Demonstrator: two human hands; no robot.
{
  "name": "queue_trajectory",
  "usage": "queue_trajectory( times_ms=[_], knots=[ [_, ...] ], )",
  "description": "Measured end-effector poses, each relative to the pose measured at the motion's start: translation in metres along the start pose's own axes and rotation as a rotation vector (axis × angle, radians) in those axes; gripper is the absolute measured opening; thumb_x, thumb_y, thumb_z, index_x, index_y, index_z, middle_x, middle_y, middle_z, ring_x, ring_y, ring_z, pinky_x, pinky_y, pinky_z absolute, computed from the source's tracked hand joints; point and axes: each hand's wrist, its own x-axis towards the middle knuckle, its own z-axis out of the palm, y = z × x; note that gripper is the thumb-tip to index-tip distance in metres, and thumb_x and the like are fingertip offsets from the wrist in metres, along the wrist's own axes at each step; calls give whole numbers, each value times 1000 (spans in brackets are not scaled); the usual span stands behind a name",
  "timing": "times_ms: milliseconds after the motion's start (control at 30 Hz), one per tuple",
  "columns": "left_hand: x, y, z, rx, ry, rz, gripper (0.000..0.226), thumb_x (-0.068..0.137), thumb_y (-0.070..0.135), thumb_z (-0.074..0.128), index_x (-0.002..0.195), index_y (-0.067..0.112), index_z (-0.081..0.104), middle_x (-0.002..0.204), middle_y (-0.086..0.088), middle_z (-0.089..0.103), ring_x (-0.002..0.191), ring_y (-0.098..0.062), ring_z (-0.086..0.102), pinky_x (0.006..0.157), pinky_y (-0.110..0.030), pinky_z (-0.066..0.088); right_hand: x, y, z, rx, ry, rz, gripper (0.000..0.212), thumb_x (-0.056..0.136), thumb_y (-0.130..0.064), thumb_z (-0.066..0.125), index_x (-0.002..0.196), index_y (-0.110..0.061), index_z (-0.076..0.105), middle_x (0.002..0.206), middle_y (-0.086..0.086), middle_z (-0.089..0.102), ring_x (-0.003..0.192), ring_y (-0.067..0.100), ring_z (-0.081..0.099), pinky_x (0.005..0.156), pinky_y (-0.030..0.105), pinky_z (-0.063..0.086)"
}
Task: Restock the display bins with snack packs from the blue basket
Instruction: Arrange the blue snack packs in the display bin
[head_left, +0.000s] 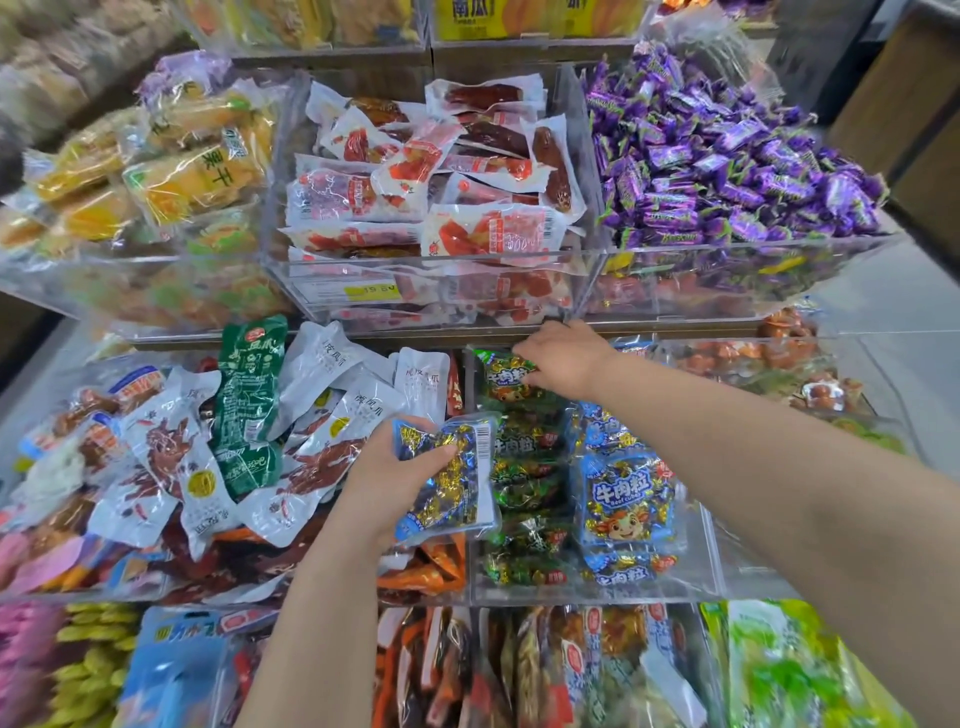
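Your left hand (387, 480) grips blue beef-cube pack (460, 486); right hand (563, 358), 1 o'clock of it, pinches green pack (505, 375) in clear bin (740, 551).

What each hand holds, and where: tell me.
Left hand grips blue snack pack by its left edge; right hand pinches green snack pack at its right end.

Fingertips of the right hand (563, 358) vanish behind a green pack (503, 375); a blue pack (457, 483) partly covers the left hand (382, 480); the price label (371, 292) is blurred
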Motion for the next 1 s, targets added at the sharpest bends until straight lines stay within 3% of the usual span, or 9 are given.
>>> queue_trajectory(
  times_ms=[167, 300, 433, 533, 600, 767, 833, 900, 1000],
  knots=[
    [3, 3, 4, 3, -12, -30, 23, 83, 23, 75, 75, 41, 62, 106, -13, 69, 95, -32, 69, 84, -56, 55, -10, -17, 3, -150, 295, 22, 53, 76, -3, 58, 126, -11, 43, 125, 13, 44, 111, 34, 42, 89, 41, 34],
    [7, 1, 6, -46, -12, -42, 16, 85, 19, 73, 87, 30, 63, 95, -11, 74, 83, -25, 73, 76, -50, 60, -4, -22, -1, -73, 122, 128, 41, 77, 7, 57, 115, -6, 50, 107, 11, 58, 96, 31, 57, 65, 36, 39],
    [11, 3, 11, -104, -17, -56, 10, 89, 14, 66, 92, 23, 63, 87, -4, 75, 76, -17, 73, 63, -35, 59, -4, -19, -3, 70, 27, 127, 34, 89, -6, 51, 123, -6, 47, 117, 14, 54, 106, 32, 53, 79, 37, 45],
    [12, 4, 12, -230, -55, -79, 23, 92, 9, 62, 114, 17, 60, 111, -9, 70, 103, -24, 67, 89, -45, 54, -20, -15, -11, 254, 192, 45, 29, 94, -21, 47, 119, -9, 56, 114, 10, 59, 107, 27, 53, 86, 35, 45],
    [12, 5, 13, -307, -91, -83, 30, 95, 10, 58, 124, 11, 55, 117, -12, 68, 109, -28, 65, 96, -51, 50, -35, -20, -16, 614, 229, 36, 32, 94, -33, 52, 120, -16, 59, 114, 2, 62, 107, 18, 55, 90, 29, 44],
    [9, 13, 22, -358, -177, -10, 35, 97, 19, 54, 130, 9, 52, 117, -11, 70, 108, -24, 67, 87, -44, 56, -60, -41, -29, 945, -52, 5, 84, 73, -45, 75, 143, -33, 30, 129, -10, 44, 110, 0, 39, 88, 21, 36],
    [8, 13, 24, -399, -170, -4, 41, 97, 22, 53, 134, 8, 48, 123, -11, 66, 114, -24, 63, 100, -51, 48, -65, -40, -32, 1108, 34, 108, 73, 68, -38, 81, 131, -32, 43, 103, -10, 50, 90, -1, 48, 76, 24, 42],
    [5, 14, 24, -355, -143, 17, 28, 97, 29, 51, 120, 13, 56, 118, -9, 67, 114, -23, 61, 104, -54, 44, -71, -39, -34, 1199, 181, 179, 34, 69, -31, 82, 92, -23, 58, 71, -10, 47, 59, -3, 44, 59, 22, 37],
    [5, 14, 18, -317, -88, -57, 34, 95, 48, 47, 114, 21, 54, 130, -7, 55, 123, -26, 51, 103, -46, 43, -81, -43, -27, 1102, 552, 215, 28, 75, -25, 78, 79, -12, 54, 68, -6, 41, 61, 6, 38, 57, 22, 29]
  ],
)
